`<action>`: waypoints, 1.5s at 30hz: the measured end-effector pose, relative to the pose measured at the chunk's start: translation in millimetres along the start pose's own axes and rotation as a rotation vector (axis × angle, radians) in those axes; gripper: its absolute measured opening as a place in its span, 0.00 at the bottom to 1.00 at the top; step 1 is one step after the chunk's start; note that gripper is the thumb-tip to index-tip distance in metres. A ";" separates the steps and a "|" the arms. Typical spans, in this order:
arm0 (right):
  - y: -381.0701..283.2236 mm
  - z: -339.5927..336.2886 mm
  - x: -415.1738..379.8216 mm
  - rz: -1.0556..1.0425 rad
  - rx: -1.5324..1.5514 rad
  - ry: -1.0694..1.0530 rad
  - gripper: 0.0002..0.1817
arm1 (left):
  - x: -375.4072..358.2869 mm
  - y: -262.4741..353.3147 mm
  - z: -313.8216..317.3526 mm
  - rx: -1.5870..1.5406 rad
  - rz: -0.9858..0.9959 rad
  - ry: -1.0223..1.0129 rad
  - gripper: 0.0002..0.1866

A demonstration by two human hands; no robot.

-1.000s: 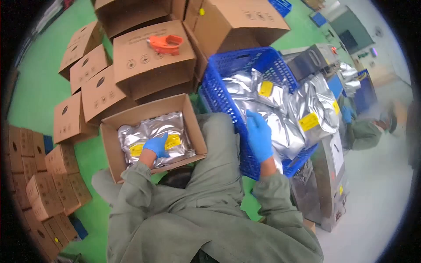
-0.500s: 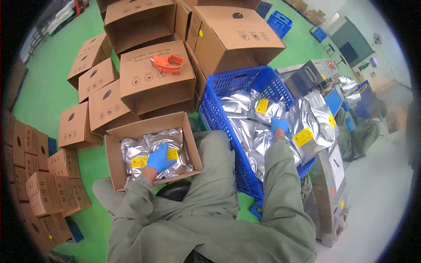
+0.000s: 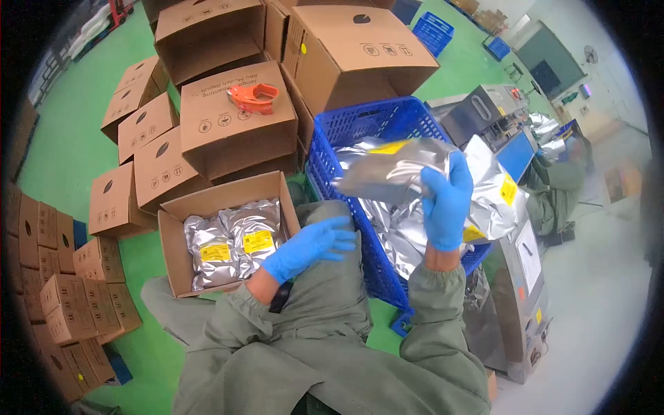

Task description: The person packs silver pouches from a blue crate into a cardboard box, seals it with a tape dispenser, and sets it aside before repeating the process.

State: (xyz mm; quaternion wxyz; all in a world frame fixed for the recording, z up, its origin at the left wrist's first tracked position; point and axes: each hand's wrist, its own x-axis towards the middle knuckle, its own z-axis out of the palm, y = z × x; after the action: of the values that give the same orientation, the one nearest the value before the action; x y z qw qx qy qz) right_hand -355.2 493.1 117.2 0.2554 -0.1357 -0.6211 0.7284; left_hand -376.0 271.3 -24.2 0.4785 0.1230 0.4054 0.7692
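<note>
My right hand (image 3: 448, 204), in a blue glove, grips one end of a silver foil pouch (image 3: 398, 173) with a yellow label. The pouch is raised over the blue crate (image 3: 377, 266) and slightly blurred. More foil pouches (image 3: 398, 238) lie in that crate. My left hand (image 3: 310, 250), also gloved, is over my lap beside the open cardboard box (image 3: 173, 259); its fingers are stretched out and hold nothing. Inside the box, two silver pouches (image 3: 213, 249) with yellow labels lie side by side.
An orange tape dispenser (image 3: 253, 98) rests on a carton (image 3: 238, 131) ahead. Open cartons (image 3: 360, 48) stand behind it, and stacked boxes (image 3: 72, 304) are at left. A metal machine (image 3: 487, 114) and another person (image 3: 557, 183) are at right.
My right hand has lifted a pouch out of the crate. My left hand has left the pouches in the box and moved right, over my lap.
</note>
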 end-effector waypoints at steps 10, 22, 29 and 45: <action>85.9 41.5 -53.2 0.121 -0.175 -0.848 0.40 | -53.2 63.4 -37.4 -0.448 0.850 0.441 0.16; 110.6 176.9 -54.2 0.360 -0.056 -0.719 0.10 | -232.1 65.5 -70.1 -0.055 1.043 1.030 0.24; 226.7 178.7 -94.2 -0.169 -0.665 -0.707 0.46 | -306.5 -32.9 -121.3 0.083 0.665 1.657 0.26; 288.2 268.2 -125.7 -0.331 -1.240 -1.639 0.37 | -249.8 6.9 -241.2 1.078 -0.022 1.786 0.14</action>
State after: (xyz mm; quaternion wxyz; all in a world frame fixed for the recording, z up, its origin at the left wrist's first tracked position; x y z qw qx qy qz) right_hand -447.3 172.9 -127.2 -0.2626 0.3803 -0.8804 0.1062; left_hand -391.7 -61.0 -124.1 -0.1070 -0.2972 0.9026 0.2927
